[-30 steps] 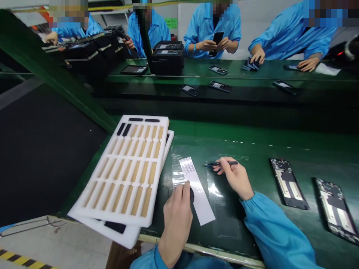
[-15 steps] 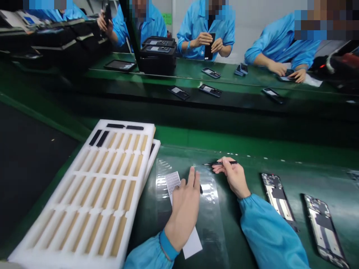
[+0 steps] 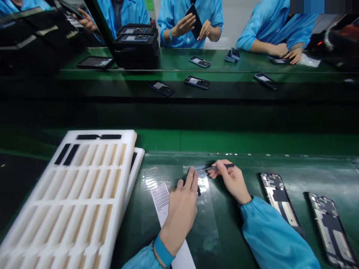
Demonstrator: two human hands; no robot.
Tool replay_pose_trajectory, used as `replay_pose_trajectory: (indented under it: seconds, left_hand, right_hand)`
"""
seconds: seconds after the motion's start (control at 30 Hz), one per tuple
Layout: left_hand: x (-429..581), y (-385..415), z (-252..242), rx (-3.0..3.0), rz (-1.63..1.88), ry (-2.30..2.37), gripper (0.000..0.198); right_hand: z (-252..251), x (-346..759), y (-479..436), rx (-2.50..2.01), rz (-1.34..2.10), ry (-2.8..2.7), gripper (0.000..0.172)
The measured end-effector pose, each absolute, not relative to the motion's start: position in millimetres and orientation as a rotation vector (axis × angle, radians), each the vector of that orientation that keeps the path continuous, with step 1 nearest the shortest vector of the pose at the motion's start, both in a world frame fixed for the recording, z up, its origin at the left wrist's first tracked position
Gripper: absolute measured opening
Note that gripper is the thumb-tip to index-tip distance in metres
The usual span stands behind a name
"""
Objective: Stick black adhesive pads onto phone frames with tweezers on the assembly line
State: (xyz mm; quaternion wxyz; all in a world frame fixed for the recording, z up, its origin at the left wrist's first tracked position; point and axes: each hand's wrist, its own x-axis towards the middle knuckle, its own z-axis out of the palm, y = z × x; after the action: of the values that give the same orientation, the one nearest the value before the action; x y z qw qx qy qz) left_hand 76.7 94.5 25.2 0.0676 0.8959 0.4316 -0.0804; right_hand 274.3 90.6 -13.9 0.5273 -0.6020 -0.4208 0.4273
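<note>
My right hand [image 3: 226, 179] pinches a pair of dark tweezers [image 3: 220, 167], their thin tip pointing left toward my left fingertips. With index and middle fingers stretched out, my left hand [image 3: 182, 207] presses down on a small black part [image 3: 199, 191], mostly hidden beneath it. That part lies on a clear plastic sheet [image 3: 207, 224] on the green table. Under my left hand and wrist runs a white card [image 3: 160, 198] with a grid of small dark dots at its far end.
White foam trays [image 3: 36, 201] with long slots stand stacked at left, a few black strips in the top one. Two opened phones [image 3: 280, 198] lie at right. Across a raised green ledge [image 3: 157, 136], co-workers in blue handle phones; a black bin [image 3: 137, 46] stands there.
The view has shifted, so the trays sit further left and lower. My tweezers' tip has come closer to my left fingertips. A co-worker opposite has tilted the dark phone.
</note>
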Motion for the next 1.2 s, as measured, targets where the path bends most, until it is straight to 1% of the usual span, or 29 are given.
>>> replay_pose_trajectory:
  seconds: [0.23,0.43,0.5,0.57,0.63,0.67,0.7,0.77,0.87,1.0,1.2]
  left_hand:
    - [79,100,34,2.675,-0.353,1.264,0.089]
    - [78,101,28,2.662,-0.303,1.247,0.084]
    - [75,100,23,2.584,-0.147,1.273,0.079]
    - [71,98,21,2.346,0.185,1.327,0.065]
    - [66,96,24,1.895,0.525,1.359,0.04]
    - [64,94,27,1.626,0.613,1.328,0.03]
    - [61,92,31,1.367,0.646,1.265,0.027]
    - [56,87,42,0.948,0.623,1.078,0.028]
    - [49,78,59,0.621,0.624,0.846,0.025]
    - [44,64,76,0.548,0.648,0.723,0.025]
    - [43,51,90,0.564,0.608,0.656,0.027]
  right_hand:
    - [-7,270,92,-1.448,0.984,-1.05,0.041]
    - [-8,269,91,-1.46,0.983,-1.051,0.041]
    - [-11,269,91,-1.47,0.975,-1.045,0.042]
    - [-14,269,93,-1.473,0.971,-1.018,0.044]
    - [-14,269,92,-1.437,0.985,-0.959,0.044]
    - [-12,268,91,-1.4,0.998,-0.921,0.043]
    - [-9,267,88,-1.353,1.012,-0.888,0.042]
    - [4,262,76,-1.259,1.045,-0.854,0.037]
    - [31,249,51,-1.199,1.072,-0.872,0.031]
    - [57,232,22,-1.186,1.049,-0.878,0.029]
    - [72,223,2,-1.222,0.965,-0.971,0.027]
